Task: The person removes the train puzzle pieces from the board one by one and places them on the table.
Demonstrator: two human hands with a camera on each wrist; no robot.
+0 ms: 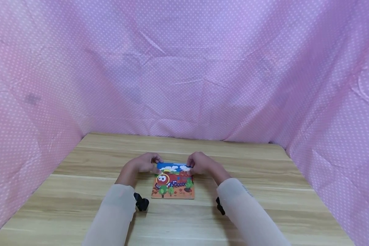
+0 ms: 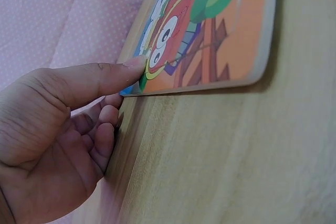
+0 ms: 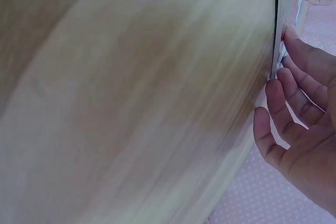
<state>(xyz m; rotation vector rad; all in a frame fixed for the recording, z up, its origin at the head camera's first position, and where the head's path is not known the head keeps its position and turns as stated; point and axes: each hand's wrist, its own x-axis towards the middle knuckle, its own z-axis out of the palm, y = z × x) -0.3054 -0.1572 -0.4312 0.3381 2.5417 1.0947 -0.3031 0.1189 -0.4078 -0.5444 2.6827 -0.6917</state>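
A square jigsaw puzzle (image 1: 175, 186) with a red cartoon train, trees and clouds lies picture side up on the wooden table. Thin cut lines cross its orange part in the left wrist view. My left hand (image 1: 146, 163) pinches the far left corner, its thumb on the picture and other fingers at the edge. At the far right corner my right hand (image 1: 201, 163) grips the puzzle, with the thumb (image 3: 302, 48) against its side edge and the fingertips near the far edge. The puzzle's near edge shows between both forearms.
The wooden table (image 1: 80, 191) has light grain and reaches back to a pink dotted cloth (image 1: 184, 85) hung around three sides. Black devices (image 1: 142, 204) sit at both wrists, under beige sleeves (image 1: 113, 212).
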